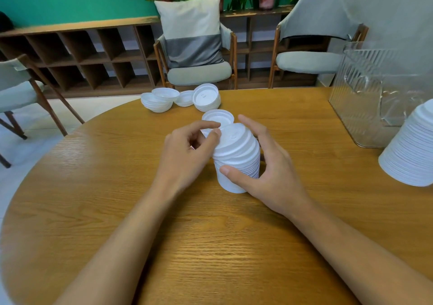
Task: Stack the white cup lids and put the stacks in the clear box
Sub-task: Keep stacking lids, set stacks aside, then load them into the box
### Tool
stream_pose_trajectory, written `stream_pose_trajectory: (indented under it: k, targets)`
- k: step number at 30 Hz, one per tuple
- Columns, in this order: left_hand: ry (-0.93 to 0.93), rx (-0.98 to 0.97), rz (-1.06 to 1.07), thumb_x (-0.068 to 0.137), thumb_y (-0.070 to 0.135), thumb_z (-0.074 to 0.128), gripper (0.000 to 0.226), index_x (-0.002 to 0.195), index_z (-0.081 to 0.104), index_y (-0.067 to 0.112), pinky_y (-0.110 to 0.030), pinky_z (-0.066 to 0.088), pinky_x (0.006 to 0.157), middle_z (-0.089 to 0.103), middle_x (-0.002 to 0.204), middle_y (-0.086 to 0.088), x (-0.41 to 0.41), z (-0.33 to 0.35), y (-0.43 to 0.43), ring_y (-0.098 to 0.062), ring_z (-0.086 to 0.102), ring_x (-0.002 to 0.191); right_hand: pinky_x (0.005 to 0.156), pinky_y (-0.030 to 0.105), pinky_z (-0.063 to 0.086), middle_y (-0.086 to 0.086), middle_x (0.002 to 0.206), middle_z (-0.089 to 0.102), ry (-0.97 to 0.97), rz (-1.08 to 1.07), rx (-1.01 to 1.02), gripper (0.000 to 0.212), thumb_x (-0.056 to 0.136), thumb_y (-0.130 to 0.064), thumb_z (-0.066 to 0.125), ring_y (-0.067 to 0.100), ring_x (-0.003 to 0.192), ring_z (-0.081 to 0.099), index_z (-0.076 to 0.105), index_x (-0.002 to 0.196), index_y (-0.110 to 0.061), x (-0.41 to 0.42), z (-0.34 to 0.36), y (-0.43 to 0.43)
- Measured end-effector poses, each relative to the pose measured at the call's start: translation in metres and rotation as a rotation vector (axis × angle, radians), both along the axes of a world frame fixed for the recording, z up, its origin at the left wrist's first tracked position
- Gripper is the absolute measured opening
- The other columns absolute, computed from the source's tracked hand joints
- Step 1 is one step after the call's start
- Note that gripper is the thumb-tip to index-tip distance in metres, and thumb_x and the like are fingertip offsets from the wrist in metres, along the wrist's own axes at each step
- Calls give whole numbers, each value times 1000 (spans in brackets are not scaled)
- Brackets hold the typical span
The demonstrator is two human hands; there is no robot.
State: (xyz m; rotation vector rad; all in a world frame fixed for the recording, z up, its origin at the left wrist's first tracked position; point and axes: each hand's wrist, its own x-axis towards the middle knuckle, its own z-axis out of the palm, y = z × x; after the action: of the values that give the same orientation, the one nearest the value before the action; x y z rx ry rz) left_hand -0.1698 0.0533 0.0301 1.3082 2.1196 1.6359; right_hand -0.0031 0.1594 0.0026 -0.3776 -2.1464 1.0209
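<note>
A tall stack of white lids (237, 157) stands in the middle of the round wooden table (117, 199). My right hand (267, 161) wraps around its side, thumb in front and fingers behind. My left hand (187, 151) touches the top lid's left rim with thumb and forefinger. Just behind the stack lies a single lid (218, 117). Loose lids in small piles (159, 101) and a tilted short stack (207, 97) sit at the far table edge. The clear ribbed box (365, 98) stands at the right, with another tall lid stack (410, 150) in front of it.
Two grey chairs (199, 70) stand beyond the table, one holding a cushion (192, 30). A third chair (16, 87) is at the left. A low wooden shelf (77, 56) with potted plants runs along the green wall.
</note>
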Motion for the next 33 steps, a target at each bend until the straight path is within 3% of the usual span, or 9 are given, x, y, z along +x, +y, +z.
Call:
stream_pose_trajectory:
  k: [2,5,8,11,16,19,23,27,33]
  targets:
    - [49,-54,8,92,48,62,26,108,78,34,-31,49,69,66,74,11,2,4,-2,-5,59,72,103,23,48,-18,141,55,1,-10,18,81,81,-44,86,5,130,54,44,150,-38,-1,-1,0]
    - [-100,-68,-230,92,39,62,41,132,70,30,-16,49,91,71,125,13,0,13,-7,2,62,117,102,25,49,-15,140,57,7,-5,9,79,81,-44,86,8,129,56,46,149,-36,-1,-1,1]
    - [-179,-62,-496,91,14,63,59,149,56,21,-36,47,112,64,144,3,-4,16,-12,-12,53,141,103,27,50,-16,141,56,2,-1,13,81,81,-45,85,7,130,55,43,151,-37,-1,0,0]
    - [-169,-24,-409,86,22,77,59,143,61,29,-42,53,102,70,128,5,-5,15,-11,-12,63,124,101,18,49,-22,136,57,-8,9,-38,93,80,-46,86,1,127,56,31,156,-44,0,1,-2]
    - [-6,28,-102,65,61,83,55,112,75,35,-19,46,76,62,104,7,13,3,-1,-9,61,91,102,23,48,-18,137,57,-6,-9,-1,86,80,-42,88,3,127,56,41,152,-39,-1,0,-1]
    - [16,0,-153,72,65,74,58,122,72,36,-15,43,87,62,119,12,12,4,-2,-3,60,109,102,30,50,-15,136,58,6,-10,16,80,80,-41,88,9,127,57,47,148,-33,-2,-1,0]
    - [-213,-47,-513,84,33,71,70,152,53,21,-41,42,117,59,150,1,-7,9,-10,-15,48,145,101,29,50,-15,137,57,13,-6,22,78,81,-44,86,8,128,56,46,148,-35,-2,-2,1]
    - [-180,-40,-447,81,22,83,69,146,59,23,-36,52,106,68,135,2,-7,11,-10,-15,62,129,98,13,45,-20,138,55,17,-18,-1,83,80,-42,88,-1,127,53,41,149,-40,-1,-1,0]
    - [59,14,-165,67,59,84,59,117,74,31,-18,49,85,66,113,14,9,2,-2,-7,63,104,101,16,45,-18,138,56,9,-31,-8,85,78,-44,89,0,129,53,45,149,-34,-2,-1,0]
